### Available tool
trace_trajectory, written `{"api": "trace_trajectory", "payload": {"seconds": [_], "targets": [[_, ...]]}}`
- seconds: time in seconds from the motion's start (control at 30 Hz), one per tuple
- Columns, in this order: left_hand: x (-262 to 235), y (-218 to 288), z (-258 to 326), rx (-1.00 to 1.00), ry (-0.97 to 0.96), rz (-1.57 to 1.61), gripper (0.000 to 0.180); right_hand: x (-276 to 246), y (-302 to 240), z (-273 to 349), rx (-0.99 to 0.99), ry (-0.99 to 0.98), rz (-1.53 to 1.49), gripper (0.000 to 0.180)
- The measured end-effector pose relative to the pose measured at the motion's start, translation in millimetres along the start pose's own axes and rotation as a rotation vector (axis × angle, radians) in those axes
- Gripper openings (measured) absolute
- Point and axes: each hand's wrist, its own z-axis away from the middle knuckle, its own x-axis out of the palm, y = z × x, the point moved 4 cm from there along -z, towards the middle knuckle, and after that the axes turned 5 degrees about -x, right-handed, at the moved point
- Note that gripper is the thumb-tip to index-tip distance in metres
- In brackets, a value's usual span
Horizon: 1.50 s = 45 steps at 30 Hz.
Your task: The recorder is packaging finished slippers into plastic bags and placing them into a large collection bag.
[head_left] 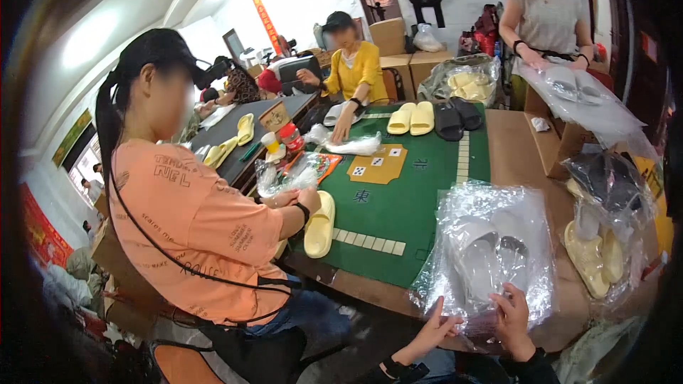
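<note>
A pair of light grey slippers [472, 263] lies inside a clear plastic bag [535, 242] on the near right part of the table. At the bag's near left corner, my left hand [432, 330] has its fingers closed on the plastic edge, one finger pointing up. My right hand [514, 321] grips the near edge of the same bag with bent fingers, just below the slippers' heels. Part of the plastic between the hands is crumpled and shiny. To the right, yellow slippers [588, 263] lie with a clear bag partly over them.
On the green mat [398, 203] stand cream slippers [411, 119] and black slippers [457, 119]. A person in orange [192, 220] at left handles plastic beside a yellow slipper [319, 225]. Across sits a person in yellow [361, 75]; another handles bagged slippers [569, 84] beside a cardboard box [544, 144].
</note>
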Motion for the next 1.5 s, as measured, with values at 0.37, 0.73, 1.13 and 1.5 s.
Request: {"api": "trace_trajectory", "payload": {"seconds": [0.37,0.73,1.13,1.5], "targets": [[9,8,3,0.038,0.075,-0.1,0.073,2,10,18,0.023,-0.151,-0.028,0.036],[36,32,12,0.661,0.362,-0.97,0.029,-23,-2,-1,0.106,-0.119,-0.124,0.034],[52,13,12,0.654,0.272,-1.637,0.05,-68,7,-3,0.169,0.215,-0.033,0.026],[28,20,12,0.601,0.302,-1.611,0.039,-41,-1,0,0.082,-0.114,-0.085,0.025]]}}
